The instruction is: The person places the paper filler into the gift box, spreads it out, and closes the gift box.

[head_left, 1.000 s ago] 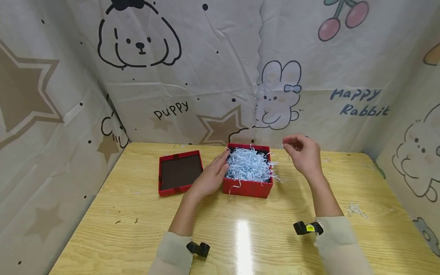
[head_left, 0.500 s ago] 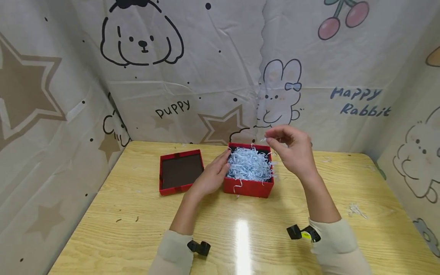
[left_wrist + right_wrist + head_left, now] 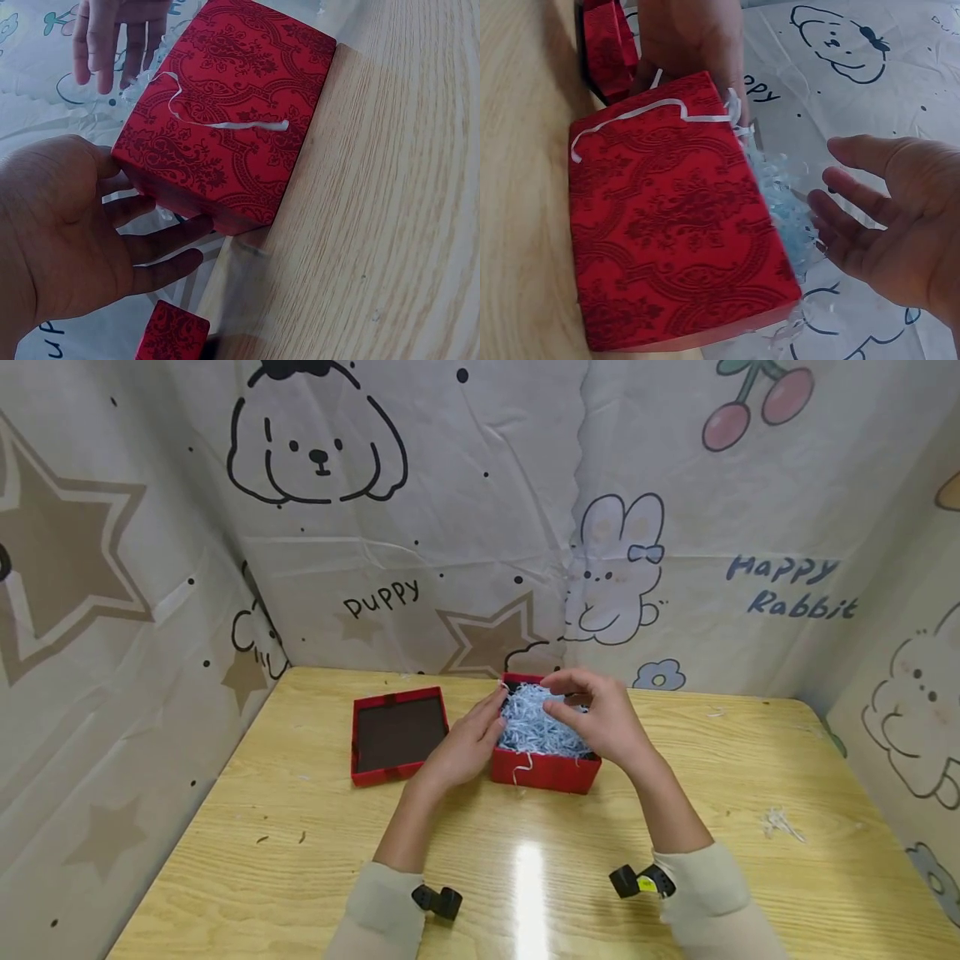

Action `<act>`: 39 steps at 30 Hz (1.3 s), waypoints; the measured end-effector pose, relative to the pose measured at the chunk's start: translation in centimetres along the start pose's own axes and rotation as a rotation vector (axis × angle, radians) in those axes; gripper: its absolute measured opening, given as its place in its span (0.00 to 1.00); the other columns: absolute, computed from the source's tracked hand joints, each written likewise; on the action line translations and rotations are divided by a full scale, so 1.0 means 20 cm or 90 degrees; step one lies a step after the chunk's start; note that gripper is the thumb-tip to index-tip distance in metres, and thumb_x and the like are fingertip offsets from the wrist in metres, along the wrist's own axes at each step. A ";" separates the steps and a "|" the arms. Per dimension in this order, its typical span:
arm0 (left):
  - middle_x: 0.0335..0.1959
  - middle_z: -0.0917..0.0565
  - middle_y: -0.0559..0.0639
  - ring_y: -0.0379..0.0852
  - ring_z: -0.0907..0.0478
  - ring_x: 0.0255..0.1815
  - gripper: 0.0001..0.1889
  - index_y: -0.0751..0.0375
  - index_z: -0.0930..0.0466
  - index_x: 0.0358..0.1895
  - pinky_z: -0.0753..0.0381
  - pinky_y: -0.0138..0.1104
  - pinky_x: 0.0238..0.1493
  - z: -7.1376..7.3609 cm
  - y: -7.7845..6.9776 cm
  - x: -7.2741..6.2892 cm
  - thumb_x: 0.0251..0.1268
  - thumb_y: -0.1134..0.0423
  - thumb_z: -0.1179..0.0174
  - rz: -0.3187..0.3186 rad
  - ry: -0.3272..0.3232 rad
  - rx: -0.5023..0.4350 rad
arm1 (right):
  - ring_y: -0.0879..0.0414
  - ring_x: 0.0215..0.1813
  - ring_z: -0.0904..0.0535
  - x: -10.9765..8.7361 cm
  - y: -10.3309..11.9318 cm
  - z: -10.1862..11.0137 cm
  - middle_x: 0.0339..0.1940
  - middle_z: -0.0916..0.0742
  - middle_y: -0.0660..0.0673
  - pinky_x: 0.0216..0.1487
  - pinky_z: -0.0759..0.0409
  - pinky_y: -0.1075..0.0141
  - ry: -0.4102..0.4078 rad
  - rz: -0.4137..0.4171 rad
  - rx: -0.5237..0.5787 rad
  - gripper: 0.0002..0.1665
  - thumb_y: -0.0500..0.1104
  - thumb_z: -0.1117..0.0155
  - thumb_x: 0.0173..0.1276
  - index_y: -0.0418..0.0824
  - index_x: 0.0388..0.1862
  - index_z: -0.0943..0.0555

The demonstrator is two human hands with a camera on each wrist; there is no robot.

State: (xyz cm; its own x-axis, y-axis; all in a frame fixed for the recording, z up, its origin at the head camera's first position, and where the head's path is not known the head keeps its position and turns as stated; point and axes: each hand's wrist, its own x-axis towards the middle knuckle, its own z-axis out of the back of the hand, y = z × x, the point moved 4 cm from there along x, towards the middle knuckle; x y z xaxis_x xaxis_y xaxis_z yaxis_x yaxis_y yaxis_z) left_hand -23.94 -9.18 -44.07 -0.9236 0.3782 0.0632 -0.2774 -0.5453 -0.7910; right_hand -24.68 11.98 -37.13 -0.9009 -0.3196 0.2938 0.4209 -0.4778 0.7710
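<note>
A red box (image 3: 545, 773) with a dark floral pattern, clearest in the left wrist view, stands on the table, filled with pale blue shredded paper (image 3: 529, 718). Along its left side lies my left hand (image 3: 467, 745), fingers fairly straight and touching the wall. Over the right part of the shreds is my right hand (image 3: 606, 720), its thumb and fingers loosely bent and apart. Nothing shows between those fingers in the right wrist view; whether the fingertips touch the paper is hard to tell. One white paper strand (image 3: 232, 124) hangs down the box's front.
The red box lid (image 3: 399, 735), dark inside, lies face up left of the box. A small heap of white shreds (image 3: 782, 823) sits at the right of the wooden table (image 3: 315, 877). Behind rises a printed cloth backdrop (image 3: 480, 510).
My right hand has moved left from beside the box to over the shredded paper, and its pinching fingers have parted. The thin shreds it held no longer show there. My left hand stays put.
</note>
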 end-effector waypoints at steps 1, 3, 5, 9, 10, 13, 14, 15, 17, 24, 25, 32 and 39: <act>0.88 0.48 0.48 0.52 0.51 0.88 0.31 0.52 0.49 0.87 0.48 0.50 0.85 0.00 0.00 0.00 0.89 0.53 0.57 0.001 0.001 0.000 | 0.46 0.53 0.14 0.00 -0.01 -0.01 0.55 0.10 0.38 0.58 0.14 0.47 0.004 -0.002 -0.002 0.17 0.36 0.25 0.71 0.39 0.58 0.14; 0.88 0.49 0.47 0.52 0.52 0.88 0.31 0.51 0.49 0.87 0.48 0.51 0.84 0.00 0.00 0.00 0.89 0.52 0.57 0.003 0.002 0.001 | 0.45 0.56 0.15 0.00 -0.02 -0.03 0.56 0.11 0.40 0.60 0.15 0.46 0.018 -0.008 -0.009 0.18 0.36 0.25 0.70 0.40 0.58 0.14; 0.88 0.49 0.46 0.51 0.52 0.88 0.31 0.50 0.49 0.87 0.48 0.52 0.84 0.00 0.00 0.00 0.89 0.52 0.57 0.007 0.003 0.000 | 0.45 0.59 0.16 0.00 -0.04 -0.06 0.58 0.12 0.42 0.62 0.16 0.46 0.040 -0.018 -0.023 0.18 0.37 0.24 0.70 0.41 0.58 0.13; 0.88 0.50 0.46 0.52 0.52 0.88 0.31 0.50 0.49 0.87 0.49 0.54 0.84 0.00 0.00 -0.01 0.89 0.52 0.58 0.009 0.001 0.003 | 0.44 0.63 0.19 0.01 -0.09 -0.16 0.59 0.12 0.43 0.67 0.19 0.44 0.106 -0.025 -0.053 0.19 0.37 0.23 0.68 0.42 0.58 0.13; 0.88 0.49 0.47 0.51 0.52 0.88 0.31 0.51 0.49 0.87 0.49 0.54 0.84 0.00 0.00 0.00 0.89 0.52 0.58 0.007 0.001 0.004 | 0.44 0.64 0.19 0.02 -0.10 -0.18 0.59 0.12 0.43 0.68 0.20 0.44 0.123 -0.025 -0.065 0.19 0.38 0.23 0.68 0.42 0.58 0.12; 0.88 0.48 0.50 0.52 0.52 0.88 0.31 0.52 0.49 0.87 0.48 0.54 0.84 0.00 0.00 0.00 0.89 0.53 0.57 0.003 0.000 0.006 | 0.43 0.64 0.18 0.05 -0.12 -0.24 0.58 0.11 0.42 0.69 0.21 0.45 0.176 -0.032 -0.110 0.18 0.37 0.23 0.68 0.41 0.57 0.12; 0.88 0.48 0.51 0.52 0.51 0.87 0.30 0.53 0.49 0.87 0.48 0.54 0.84 0.00 0.00 0.00 0.89 0.54 0.57 0.002 -0.001 0.007 | 0.43 0.64 0.18 0.06 -0.12 -0.26 0.58 0.11 0.42 0.69 0.21 0.45 0.196 -0.035 -0.128 0.18 0.36 0.24 0.68 0.40 0.57 0.11; 0.88 0.48 0.51 0.52 0.51 0.87 0.30 0.53 0.49 0.87 0.48 0.54 0.84 0.00 0.00 0.00 0.89 0.54 0.57 0.003 -0.002 0.007 | 0.42 0.63 0.18 0.08 -0.13 -0.27 0.57 0.10 0.41 0.68 0.21 0.45 0.214 -0.039 -0.148 0.17 0.36 0.24 0.69 0.39 0.56 0.11; 0.88 0.47 0.52 0.52 0.50 0.87 0.30 0.54 0.48 0.87 0.48 0.53 0.84 0.01 0.00 0.00 0.89 0.56 0.56 0.005 -0.005 0.004 | 0.41 0.62 0.17 0.10 -0.14 -0.29 0.56 0.10 0.40 0.67 0.20 0.45 0.243 -0.051 -0.189 0.16 0.35 0.25 0.68 0.38 0.55 0.11; 0.87 0.46 0.51 0.52 0.50 0.87 0.30 0.55 0.47 0.87 0.47 0.51 0.84 0.00 0.00 0.01 0.88 0.57 0.55 0.007 -0.005 -0.004 | 0.40 0.62 0.17 0.14 -0.19 -0.30 0.54 0.09 0.38 0.66 0.19 0.45 0.255 -0.118 -0.262 0.13 0.35 0.27 0.68 0.37 0.51 0.09; 0.87 0.46 0.51 0.52 0.50 0.87 0.30 0.55 0.47 0.87 0.47 0.51 0.84 0.00 0.00 0.00 0.88 0.57 0.55 0.008 -0.005 -0.005 | 0.39 0.62 0.17 0.14 -0.19 -0.30 0.55 0.10 0.37 0.67 0.20 0.44 0.253 -0.121 -0.260 0.14 0.36 0.27 0.68 0.37 0.52 0.10; 0.88 0.46 0.49 0.51 0.50 0.87 0.30 0.52 0.47 0.87 0.47 0.53 0.84 0.00 0.00 -0.01 0.89 0.54 0.56 0.015 -0.003 -0.007 | 0.39 0.66 0.19 0.08 -0.10 -0.22 0.61 0.12 0.37 0.68 0.21 0.42 0.185 -0.092 -0.162 0.21 0.40 0.26 0.71 0.37 0.61 0.13; 0.87 0.46 0.53 0.52 0.50 0.87 0.30 0.55 0.47 0.87 0.48 0.50 0.84 0.00 0.00 0.00 0.89 0.55 0.56 0.006 -0.004 -0.003 | 0.36 0.68 0.21 -0.04 -0.03 0.04 0.66 0.15 0.38 0.68 0.22 0.39 0.045 -0.108 -0.052 0.21 0.41 0.33 0.78 0.39 0.66 0.17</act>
State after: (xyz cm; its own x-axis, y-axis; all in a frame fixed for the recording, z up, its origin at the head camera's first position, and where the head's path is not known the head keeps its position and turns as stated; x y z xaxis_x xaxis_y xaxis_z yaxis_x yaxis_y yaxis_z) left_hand -23.97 -9.13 -44.03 -0.9278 0.3682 0.0604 -0.2679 -0.5447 -0.7947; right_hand -24.22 13.14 -37.45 -0.9512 -0.2841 0.1208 0.2733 -0.5931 0.7573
